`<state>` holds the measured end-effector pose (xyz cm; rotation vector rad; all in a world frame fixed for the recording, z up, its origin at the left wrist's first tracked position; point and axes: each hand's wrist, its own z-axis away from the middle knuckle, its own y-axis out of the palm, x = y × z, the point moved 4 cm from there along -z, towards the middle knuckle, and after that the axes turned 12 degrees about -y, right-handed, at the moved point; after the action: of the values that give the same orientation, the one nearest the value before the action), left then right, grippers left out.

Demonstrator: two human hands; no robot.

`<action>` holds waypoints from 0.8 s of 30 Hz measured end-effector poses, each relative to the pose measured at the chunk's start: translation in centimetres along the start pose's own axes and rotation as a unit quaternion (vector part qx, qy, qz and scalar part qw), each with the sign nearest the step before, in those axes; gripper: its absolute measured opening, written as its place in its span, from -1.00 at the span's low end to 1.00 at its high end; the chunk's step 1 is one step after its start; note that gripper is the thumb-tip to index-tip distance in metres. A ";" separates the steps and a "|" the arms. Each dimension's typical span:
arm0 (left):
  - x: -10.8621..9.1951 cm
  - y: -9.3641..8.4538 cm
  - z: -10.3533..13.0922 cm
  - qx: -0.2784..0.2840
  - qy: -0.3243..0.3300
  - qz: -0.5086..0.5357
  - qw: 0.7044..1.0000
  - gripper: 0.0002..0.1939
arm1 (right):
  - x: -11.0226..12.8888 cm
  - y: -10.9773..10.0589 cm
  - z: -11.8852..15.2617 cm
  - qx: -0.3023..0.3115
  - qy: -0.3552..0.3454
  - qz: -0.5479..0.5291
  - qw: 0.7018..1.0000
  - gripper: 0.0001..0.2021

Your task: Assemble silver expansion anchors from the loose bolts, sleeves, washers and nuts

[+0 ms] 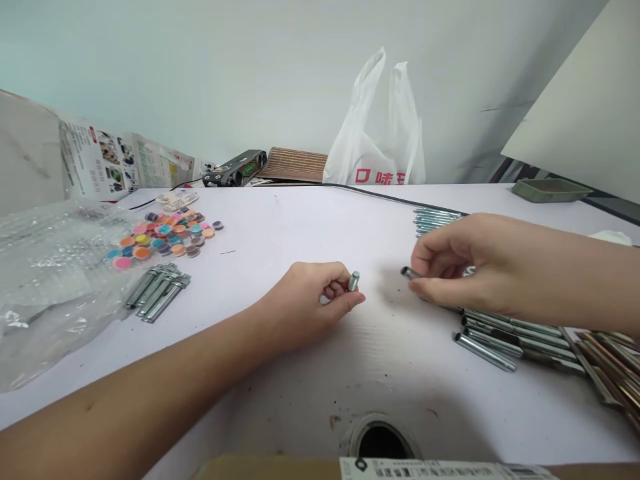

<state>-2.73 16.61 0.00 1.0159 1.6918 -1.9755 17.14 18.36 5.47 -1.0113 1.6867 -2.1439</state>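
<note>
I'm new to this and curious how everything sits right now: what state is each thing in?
Left hand: pinching
Small metal piece: held, slightly tilted
Right hand: pinching
Metal tube: held, visible end open
Carrier bag: upright, handles up
Clear plastic: crumpled
Colored discs: loosely heaped
Left-side metal pieces: lying bunched
Green tray: right way up

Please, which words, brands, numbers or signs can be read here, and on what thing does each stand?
"口味", red, on the white plastic bag; a third character is partly hidden.
Shipping label: too small.
Newspaper sheets: too small.
Black box: markings unreadable.
</note>
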 end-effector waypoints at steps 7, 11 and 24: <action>-0.1 0.3 -0.2 -0.015 0.035 -0.009 0.999 -0.75 | 3.4 0.6 -1.3 -0.122 -0.131 -0.068 0.981 -0.85; -0.1 0.4 -0.2 -0.022 0.040 -0.021 0.999 -0.73 | 3.7 1.0 -1.5 -0.162 -0.154 -0.117 0.968 -0.84; -0.3 0.4 -1.0 -0.032 0.069 -0.020 0.997 -0.81 | 4.2 1.6 -2.5 -0.178 -0.189 -0.088 0.962 -0.79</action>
<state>-1.96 17.40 -0.09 1.1282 1.8496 -1.8994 12.10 17.37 5.29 -1.6057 1.8735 -1.6199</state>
